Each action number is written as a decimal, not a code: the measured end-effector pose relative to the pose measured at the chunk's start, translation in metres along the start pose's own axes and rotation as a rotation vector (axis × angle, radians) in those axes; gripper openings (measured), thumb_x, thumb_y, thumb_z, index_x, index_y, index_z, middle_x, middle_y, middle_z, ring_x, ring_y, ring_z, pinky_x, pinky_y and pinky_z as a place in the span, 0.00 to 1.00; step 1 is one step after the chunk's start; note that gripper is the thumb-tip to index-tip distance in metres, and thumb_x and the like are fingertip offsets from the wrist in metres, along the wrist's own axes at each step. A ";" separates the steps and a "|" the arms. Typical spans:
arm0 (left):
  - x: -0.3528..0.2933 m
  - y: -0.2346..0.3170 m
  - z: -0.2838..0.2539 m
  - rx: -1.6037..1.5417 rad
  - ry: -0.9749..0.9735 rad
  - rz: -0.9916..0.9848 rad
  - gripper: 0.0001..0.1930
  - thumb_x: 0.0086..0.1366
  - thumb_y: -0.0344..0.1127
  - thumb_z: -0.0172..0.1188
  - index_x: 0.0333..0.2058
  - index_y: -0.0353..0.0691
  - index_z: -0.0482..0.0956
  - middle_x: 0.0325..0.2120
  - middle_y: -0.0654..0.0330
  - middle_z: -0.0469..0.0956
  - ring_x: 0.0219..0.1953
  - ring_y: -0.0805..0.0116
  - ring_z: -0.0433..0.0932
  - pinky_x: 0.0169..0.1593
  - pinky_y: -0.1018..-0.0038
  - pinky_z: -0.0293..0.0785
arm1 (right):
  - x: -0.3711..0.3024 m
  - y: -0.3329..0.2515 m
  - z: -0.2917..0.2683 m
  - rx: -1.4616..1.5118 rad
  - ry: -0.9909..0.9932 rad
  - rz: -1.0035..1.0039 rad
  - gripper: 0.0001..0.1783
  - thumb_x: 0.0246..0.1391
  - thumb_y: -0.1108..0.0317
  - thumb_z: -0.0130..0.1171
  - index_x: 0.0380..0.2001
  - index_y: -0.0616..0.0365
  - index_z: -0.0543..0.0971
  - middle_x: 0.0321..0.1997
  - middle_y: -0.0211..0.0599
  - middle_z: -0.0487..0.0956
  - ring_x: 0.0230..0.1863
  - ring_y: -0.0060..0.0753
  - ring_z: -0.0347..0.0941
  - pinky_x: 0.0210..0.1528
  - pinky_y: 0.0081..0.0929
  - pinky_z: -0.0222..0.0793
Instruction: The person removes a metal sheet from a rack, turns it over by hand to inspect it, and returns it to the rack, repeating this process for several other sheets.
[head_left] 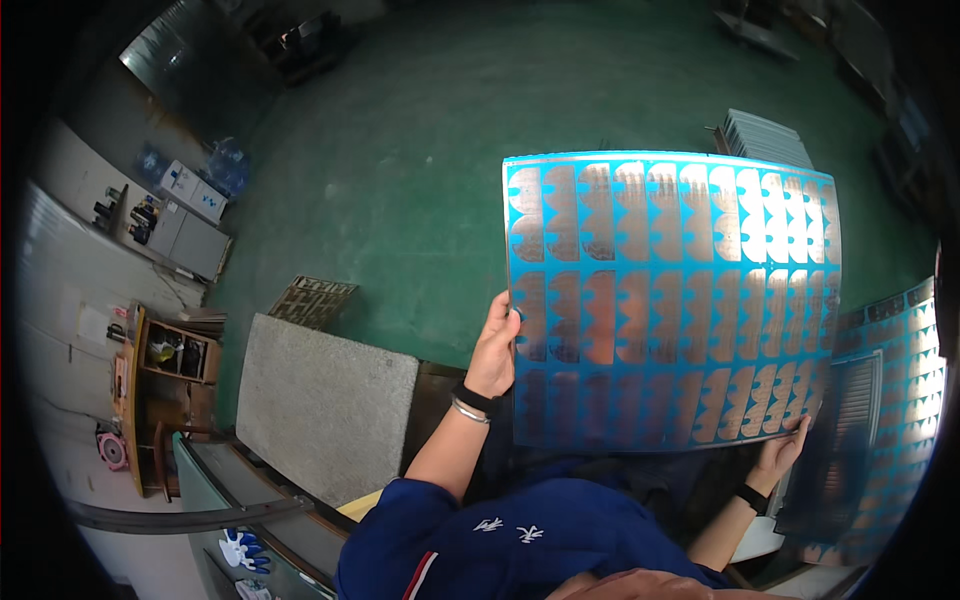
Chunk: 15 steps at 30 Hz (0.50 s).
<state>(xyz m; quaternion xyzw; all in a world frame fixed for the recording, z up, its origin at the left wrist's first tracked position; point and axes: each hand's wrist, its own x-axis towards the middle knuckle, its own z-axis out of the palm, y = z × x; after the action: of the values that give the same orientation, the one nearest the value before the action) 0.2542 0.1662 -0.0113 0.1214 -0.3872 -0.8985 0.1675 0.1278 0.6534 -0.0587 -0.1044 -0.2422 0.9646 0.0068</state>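
A large, thin metal sheet [665,267] is held up in front of me, tilted so that its right part glares. Rows of shiny, scalloped shapes cover it on a bright blue ground. My left hand [494,345] grips its left edge, thumb on the near face and the other fingers partly behind. At the lower right corner, my right hand [783,450] pinches the sheet's edge, its fingers partly hidden. To the right, more sheets with the same blue pattern [900,400] stand or lie beside a grey slatted stack [858,400].
A grey rough-topped block [325,395] stands left of me, with a cut-out metal panel [315,300] behind it. Farther left are a water dispenser [190,235], a wooden shelf [150,400] and a pink fan [112,452]. Beyond the sheet sits a pale ribbed stack [768,138] on the green floor [420,150].
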 end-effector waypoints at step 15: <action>0.057 -0.144 0.063 0.026 -0.324 -0.547 0.11 0.68 0.42 0.46 0.45 0.45 0.69 0.37 0.64 0.75 0.40 0.72 0.75 0.43 0.72 0.75 | -0.080 0.096 0.193 -0.993 -0.096 -0.474 0.17 0.57 0.70 0.52 0.48 0.67 0.67 0.44 0.40 0.73 0.44 0.27 0.70 0.47 0.23 0.64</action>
<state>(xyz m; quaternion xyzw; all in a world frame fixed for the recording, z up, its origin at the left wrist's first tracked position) 0.1501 0.2772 -0.0801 0.0785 -0.3735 -0.9128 -0.1456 0.1703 0.4740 0.0780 0.0063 -0.6851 0.7101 0.1625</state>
